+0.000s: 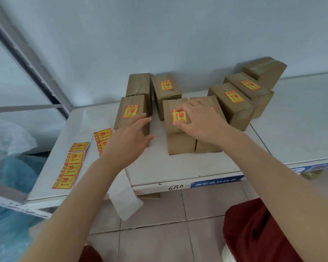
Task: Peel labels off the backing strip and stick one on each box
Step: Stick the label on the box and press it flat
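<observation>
Several brown cardboard boxes stand on a white table (178, 171). My right hand (199, 121) lies flat on the front middle box (180, 142), fingers touching its red-and-yellow label (179, 116). My left hand (131, 137) hovers open, fingers spread, in front of the front left box (127, 103), which bears a label (131, 111). Three boxes behind also carry labels, among them the back middle box (166, 86). The back left box (138, 84) shows none. A backing strip with several labels (70, 167) lies at the left; a second strip (102, 137) sits partly under my left hand.
Bare backing paper (125, 197) hangs over the table's front edge. A plain box (265, 69) leans at the back right against the wall. Plastic bags (9, 140) lie at the far left. Tiled floor and red clothing (254, 233) show below.
</observation>
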